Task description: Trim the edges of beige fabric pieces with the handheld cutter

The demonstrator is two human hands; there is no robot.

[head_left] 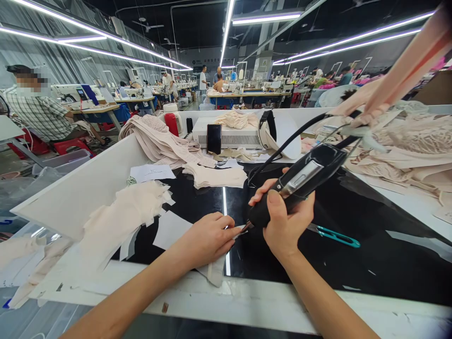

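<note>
My right hand (289, 219) is wrapped around the thick body of a black corded electric hand cutter (302, 178), which slants down to the left. Its narrow metal tip meets the edge of a white sheet-like piece (173, 230) on the black mat. My left hand (208, 238) presses on that piece with curled fingers, its index fingertip just left of the tip. Part of the piece is hidden under the hand, and a pale flap sticks out below it. To the right of my right hand lie teal-handled thread snips (339, 237).
Stacks of pale fabric pieces (122, 212) lie left, with another small stack (215, 175) behind the hands. A phone (213, 139) leans on a white vented box (229, 132). More fabric (406, 155) is heaped right. The cutter hangs by pale strips. Seated person (38, 108) at left.
</note>
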